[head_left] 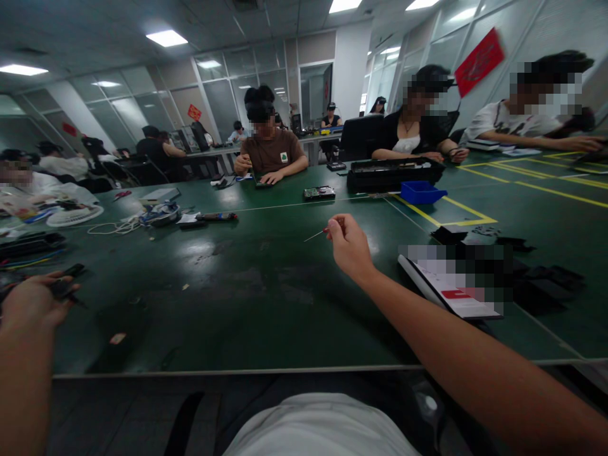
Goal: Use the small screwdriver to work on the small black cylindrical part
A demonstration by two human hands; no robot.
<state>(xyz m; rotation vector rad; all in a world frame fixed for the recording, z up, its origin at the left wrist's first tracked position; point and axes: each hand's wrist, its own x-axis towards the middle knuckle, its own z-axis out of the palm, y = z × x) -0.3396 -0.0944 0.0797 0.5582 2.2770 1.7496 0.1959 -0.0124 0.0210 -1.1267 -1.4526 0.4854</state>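
My right hand point(350, 247) is closed round the handle of a thin screwdriver point(314, 236), held above the middle of the green table. A bit of red shows at the handle, and the slim metal shaft points left. At the far left, my left hand point(33, 301) is closed on a black part point(61, 288), partly hidden by the fingers and cut off by the picture's edge. Its exact kind is not clear. Just beyond that hand lie a black housing point(33, 244) and some coloured wires point(35, 261).
On the green table point(228, 329) a book point(441, 285) lies right of my right forearm, near black plastic pieces point(546, 282). Further off are a blue bin point(420, 192), a long black casing point(394, 175), a hard drive point(319, 192) and a cable bundle point(161, 215). Several people sit around.
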